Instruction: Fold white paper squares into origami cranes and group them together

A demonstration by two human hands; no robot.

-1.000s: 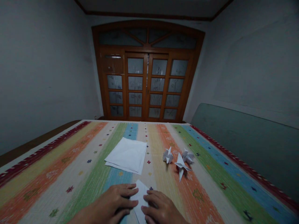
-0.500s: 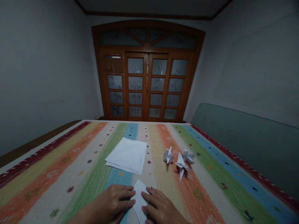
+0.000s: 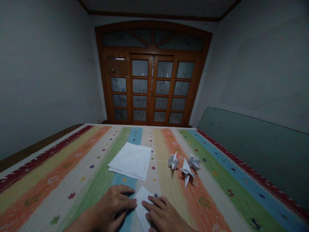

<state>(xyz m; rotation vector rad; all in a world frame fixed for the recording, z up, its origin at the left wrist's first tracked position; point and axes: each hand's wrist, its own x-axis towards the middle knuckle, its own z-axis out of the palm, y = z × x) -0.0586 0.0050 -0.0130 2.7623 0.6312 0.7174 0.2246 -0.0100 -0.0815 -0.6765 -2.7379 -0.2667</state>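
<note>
My left hand (image 3: 113,204) and my right hand (image 3: 160,214) lie close together at the near edge of the view. Between them is a folded white paper (image 3: 143,206), lying on the striped woven cloth (image 3: 60,180). The left fingertips meet the paper's left edge, while the right fingers lie spread over its right side. The lower end of the paper is hidden by my right hand and the frame edge. Farther off are a stack of white paper sheets (image 3: 130,160) and several folded paper origami figures (image 3: 185,169), all out of reach of my fingers.
The cloth's coloured stripes run away from me toward glazed wooden double doors (image 3: 152,90). A long green padded panel (image 3: 248,151) stands along the right side, and a dark wooden edge (image 3: 38,149) runs along the left.
My left hand has shifted slightly left and away from the paper's edge. My right fingers have spread farther over the paper. The stack and figures stay put.
</note>
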